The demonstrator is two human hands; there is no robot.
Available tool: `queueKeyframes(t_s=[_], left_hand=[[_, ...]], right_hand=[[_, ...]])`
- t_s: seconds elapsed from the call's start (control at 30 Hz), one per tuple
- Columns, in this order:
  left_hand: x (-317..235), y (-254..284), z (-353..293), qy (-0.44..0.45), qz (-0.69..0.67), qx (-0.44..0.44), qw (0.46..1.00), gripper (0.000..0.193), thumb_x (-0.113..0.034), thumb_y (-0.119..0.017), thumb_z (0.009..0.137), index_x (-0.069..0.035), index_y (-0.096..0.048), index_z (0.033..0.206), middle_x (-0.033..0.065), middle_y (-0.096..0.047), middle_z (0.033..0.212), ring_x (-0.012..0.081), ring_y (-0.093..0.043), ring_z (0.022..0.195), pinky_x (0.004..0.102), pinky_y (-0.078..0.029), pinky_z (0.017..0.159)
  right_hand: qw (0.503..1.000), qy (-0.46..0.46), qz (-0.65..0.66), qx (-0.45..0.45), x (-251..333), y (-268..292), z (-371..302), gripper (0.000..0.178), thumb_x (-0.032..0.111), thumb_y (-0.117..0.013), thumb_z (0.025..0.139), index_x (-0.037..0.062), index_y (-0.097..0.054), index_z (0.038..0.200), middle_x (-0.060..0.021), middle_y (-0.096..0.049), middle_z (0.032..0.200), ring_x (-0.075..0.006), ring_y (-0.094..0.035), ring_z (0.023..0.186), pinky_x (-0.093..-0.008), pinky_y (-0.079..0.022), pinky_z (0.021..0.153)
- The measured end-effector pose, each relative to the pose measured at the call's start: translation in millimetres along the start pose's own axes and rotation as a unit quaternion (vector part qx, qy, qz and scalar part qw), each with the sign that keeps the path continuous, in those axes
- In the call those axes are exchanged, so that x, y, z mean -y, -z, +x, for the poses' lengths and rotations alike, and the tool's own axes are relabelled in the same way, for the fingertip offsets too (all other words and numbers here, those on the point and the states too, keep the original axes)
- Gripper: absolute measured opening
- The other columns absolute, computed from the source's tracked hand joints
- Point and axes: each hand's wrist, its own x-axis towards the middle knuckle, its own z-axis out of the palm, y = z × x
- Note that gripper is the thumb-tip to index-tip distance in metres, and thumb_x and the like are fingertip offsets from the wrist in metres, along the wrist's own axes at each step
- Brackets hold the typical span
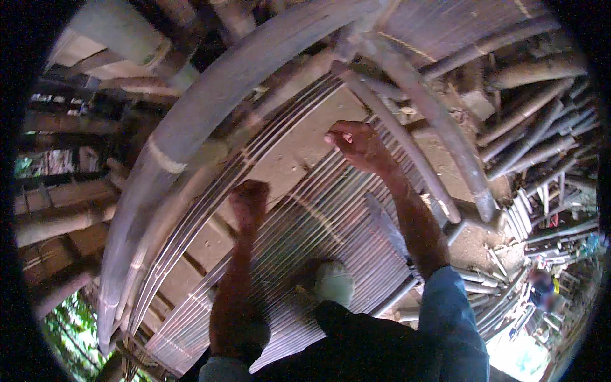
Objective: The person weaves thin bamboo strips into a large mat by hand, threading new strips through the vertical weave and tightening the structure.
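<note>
Slats (305, 242) spread beneath you, near your curled left hand (249, 200) and right hand (361, 148); whether either gripped anything could not be told. Keeping their spacing even likely helped most.

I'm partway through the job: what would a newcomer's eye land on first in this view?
Probably the thick bamboo pole, which sweeps from the top centre down the left side, its curve exaggerated by the fisheye lens. Next, the panel of thin slats across the middle, with the left hand and right hand curled near its far edge. Many poles also crowd the right side.
</note>
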Motion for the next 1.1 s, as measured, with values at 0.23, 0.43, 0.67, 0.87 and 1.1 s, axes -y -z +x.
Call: queueKeyframes(t_s=[0.23, 0.43, 0.67, 0.87, 1.1], left_hand=[[25.1, -80.9, 39.3, 0.041, 0.136, 0.117, 0.983, 0.015, -0.016, -0.060, 0.080, -0.008, -0.072, 0.077, 0.0096, -0.072, 0.080, 0.0307, -0.069, 0.076, 0.0409, -0.055, 0.069], [11.9, -103.2, 56.5, -0.006, -0.214, 0.066, 0.975, 0.019, -0.003, -0.054, 0.080, -0.006, -0.073, 0.080, 0.0113, -0.073, 0.083, 0.0253, -0.071, 0.078, 0.0364, -0.056, 0.072], [-4.1, -82.6, 45.5, 0.128, -0.411, 0.072, 0.900, 0.021, -0.019, -0.063, 0.090, 0.001, -0.071, 0.093, 0.0096, -0.072, 0.080, 0.0175, -0.065, 0.067, 0.0330, -0.052, 0.065], [-34.8, -44.7, 48.5, 0.259, -0.394, 0.118, 0.874, 0.020, -0.020, -0.068, 0.089, -0.002, -0.071, 0.096, 0.0068, -0.070, 0.076, 0.0085, -0.052, 0.053, 0.0260, -0.040, 0.045], [-33.7, -49.3, 44.5, 0.280, -0.391, 0.086, 0.873, 0.018, -0.012, -0.069, 0.085, 0.004, -0.070, 0.093, 0.0100, -0.071, 0.080, 0.0170, -0.068, 0.068, 0.0283, -0.053, 0.065]], right_hand=[[0.960, -0.020, -0.231, 0.157, -26.1, -59.1, 37.5, 0.021, 0.018, -0.063, 0.087, 0.0133, -0.069, 0.106, -0.0124, -0.072, 0.092, -0.0317, -0.070, 0.086, -0.0428, -0.056, 0.079], [0.887, -0.097, -0.367, 0.262, -38.9, -73.7, 46.5, 0.026, 0.024, -0.065, 0.083, 0.0206, -0.073, 0.107, -0.0122, -0.073, 0.098, -0.0338, -0.070, 0.092, -0.0465, -0.055, 0.083], [0.915, -0.111, -0.331, 0.200, -24.0, -56.0, 37.6, 0.012, 0.023, -0.066, 0.084, 0.0144, -0.074, 0.088, -0.0130, -0.071, 0.094, -0.0350, -0.069, 0.088, -0.0471, -0.055, 0.078], [0.993, 0.054, -0.108, 0.005, -33.3, -36.7, 17.1, 0.011, 0.015, -0.065, 0.089, 0.0044, -0.070, 0.089, -0.0117, -0.069, 0.097, -0.0254, -0.068, 0.090, -0.0355, -0.054, 0.082], [0.919, -0.068, 0.386, -0.045, -27.6, -24.1, -11.0, 0.021, 0.018, -0.059, 0.095, -0.0018, -0.065, 0.098, -0.0069, -0.065, 0.088, -0.0169, -0.065, 0.087, -0.0305, -0.051, 0.079]])
